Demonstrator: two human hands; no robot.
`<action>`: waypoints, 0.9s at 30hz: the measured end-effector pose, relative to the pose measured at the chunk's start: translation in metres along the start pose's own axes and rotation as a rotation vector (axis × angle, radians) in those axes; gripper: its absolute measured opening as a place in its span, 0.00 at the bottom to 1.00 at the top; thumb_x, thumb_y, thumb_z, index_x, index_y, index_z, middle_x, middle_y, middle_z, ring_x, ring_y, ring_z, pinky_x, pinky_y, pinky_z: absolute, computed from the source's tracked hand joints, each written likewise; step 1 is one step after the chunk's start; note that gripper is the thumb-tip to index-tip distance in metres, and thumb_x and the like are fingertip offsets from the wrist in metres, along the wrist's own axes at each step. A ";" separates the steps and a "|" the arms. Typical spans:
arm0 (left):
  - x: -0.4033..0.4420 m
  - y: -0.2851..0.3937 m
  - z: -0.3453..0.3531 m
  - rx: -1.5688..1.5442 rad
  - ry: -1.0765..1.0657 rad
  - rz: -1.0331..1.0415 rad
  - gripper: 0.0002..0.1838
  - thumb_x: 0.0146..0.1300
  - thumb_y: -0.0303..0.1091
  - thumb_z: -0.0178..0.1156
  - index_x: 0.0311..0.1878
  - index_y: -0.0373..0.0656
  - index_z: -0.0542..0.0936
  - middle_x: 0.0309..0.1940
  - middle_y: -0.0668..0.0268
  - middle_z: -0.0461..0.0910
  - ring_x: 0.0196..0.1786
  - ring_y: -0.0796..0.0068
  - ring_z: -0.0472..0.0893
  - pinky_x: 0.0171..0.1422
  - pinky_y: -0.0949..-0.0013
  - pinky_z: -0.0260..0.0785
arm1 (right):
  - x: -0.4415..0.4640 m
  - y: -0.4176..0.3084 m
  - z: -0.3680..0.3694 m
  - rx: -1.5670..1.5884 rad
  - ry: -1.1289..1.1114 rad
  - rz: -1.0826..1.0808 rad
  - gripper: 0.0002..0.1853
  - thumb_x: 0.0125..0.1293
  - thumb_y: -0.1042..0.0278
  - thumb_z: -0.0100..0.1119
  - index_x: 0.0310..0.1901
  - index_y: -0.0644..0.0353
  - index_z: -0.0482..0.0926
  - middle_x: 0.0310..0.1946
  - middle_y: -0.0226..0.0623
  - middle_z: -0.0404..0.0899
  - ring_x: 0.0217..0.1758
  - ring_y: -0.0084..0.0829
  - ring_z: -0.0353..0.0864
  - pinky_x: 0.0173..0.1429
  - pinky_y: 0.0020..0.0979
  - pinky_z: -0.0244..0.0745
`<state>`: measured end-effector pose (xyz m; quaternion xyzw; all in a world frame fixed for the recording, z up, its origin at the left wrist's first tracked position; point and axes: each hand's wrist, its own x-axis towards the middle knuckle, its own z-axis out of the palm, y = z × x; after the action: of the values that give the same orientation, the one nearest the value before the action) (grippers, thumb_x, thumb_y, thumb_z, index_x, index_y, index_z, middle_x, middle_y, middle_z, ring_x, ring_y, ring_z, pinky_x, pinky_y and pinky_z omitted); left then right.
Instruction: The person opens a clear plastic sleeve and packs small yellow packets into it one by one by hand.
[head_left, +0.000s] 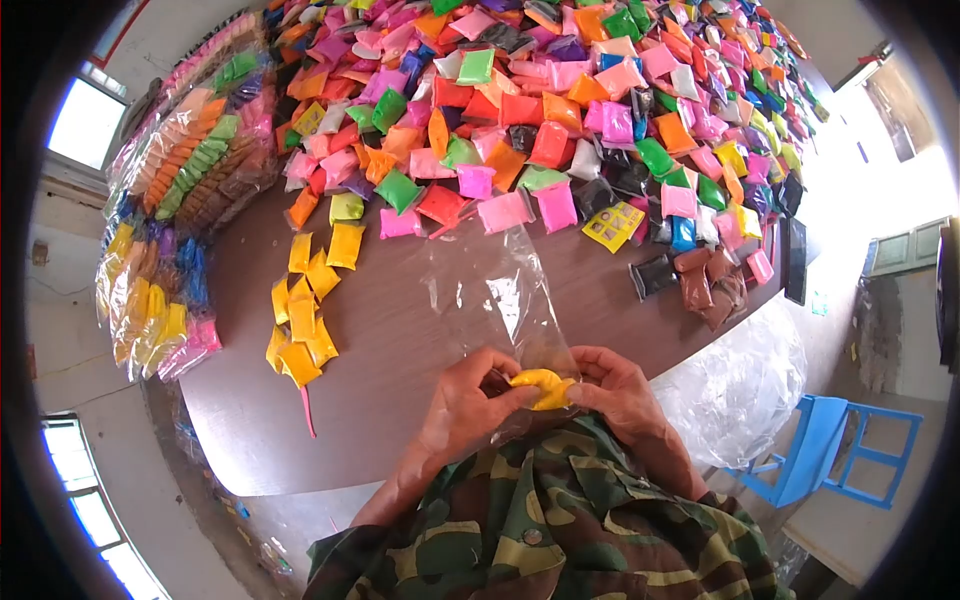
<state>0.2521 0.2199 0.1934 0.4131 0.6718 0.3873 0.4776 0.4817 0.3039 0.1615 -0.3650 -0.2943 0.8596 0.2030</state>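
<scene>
Close to my body, my left hand [478, 392] and my right hand [612, 388] pinch a small yellow packet [545, 388] between them. A long clear plastic bag [515, 295] stretches from my hands across the table toward the heap; whether the packet is inside its mouth I cannot tell. Left of my hands lies a group of several yellow packets [303, 315]. Beneath that group, a thin pink strip [308, 412] sticks out toward me.
A big heap of multicoloured packets [540, 110] covers the table's far side. Filled clear bags [190, 170] are stacked at the left. Brown packets [708, 285] sit by the right edge of the table [390, 420]. Clear plastic sheeting [735, 385] hangs near a blue stool [810, 450].
</scene>
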 end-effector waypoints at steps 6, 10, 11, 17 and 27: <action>0.012 -0.013 0.012 -0.113 -0.066 0.014 0.15 0.65 0.30 0.77 0.48 0.35 0.83 0.39 0.61 0.89 0.41 0.77 0.88 0.47 0.70 0.82 | -0.003 -0.006 0.003 -0.143 0.015 0.026 0.32 0.68 0.77 0.74 0.70 0.73 0.71 0.64 0.45 0.80 0.66 0.33 0.82 0.71 0.35 0.78; 0.010 -0.010 0.011 -0.069 -0.117 0.052 0.13 0.67 0.29 0.75 0.49 0.34 0.83 0.41 0.62 0.89 0.44 0.78 0.87 0.49 0.71 0.81 | -0.004 -0.005 0.007 -0.201 0.035 0.008 0.31 0.68 0.78 0.73 0.70 0.73 0.71 0.63 0.44 0.80 0.66 0.32 0.82 0.71 0.34 0.78; 0.011 -0.012 0.010 -0.145 -0.131 0.042 0.13 0.67 0.28 0.75 0.49 0.35 0.83 0.41 0.62 0.89 0.44 0.78 0.87 0.50 0.71 0.81 | -0.004 -0.006 0.009 -0.224 0.034 0.002 0.31 0.68 0.78 0.73 0.70 0.73 0.71 0.63 0.44 0.81 0.66 0.31 0.82 0.71 0.34 0.78; 0.012 -0.011 0.007 -0.243 -0.159 -0.040 0.11 0.67 0.27 0.75 0.47 0.35 0.84 0.43 0.64 0.88 0.45 0.81 0.85 0.49 0.72 0.80 | -0.004 -0.013 0.016 -0.285 0.026 -0.006 0.28 0.70 0.77 0.71 0.69 0.72 0.72 0.60 0.42 0.83 0.63 0.29 0.83 0.67 0.31 0.80; 0.010 -0.007 0.010 -0.025 -0.132 0.170 0.11 0.64 0.29 0.77 0.46 0.38 0.86 0.44 0.64 0.84 0.44 0.74 0.87 0.47 0.71 0.80 | 0.005 -0.011 0.013 -0.284 0.075 0.013 0.22 0.73 0.73 0.69 0.64 0.72 0.75 0.55 0.43 0.86 0.57 0.28 0.86 0.63 0.31 0.81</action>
<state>0.2585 0.2281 0.1813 0.4872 0.5964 0.4068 0.4914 0.4705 0.3100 0.1734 -0.4239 -0.4026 0.7964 0.1549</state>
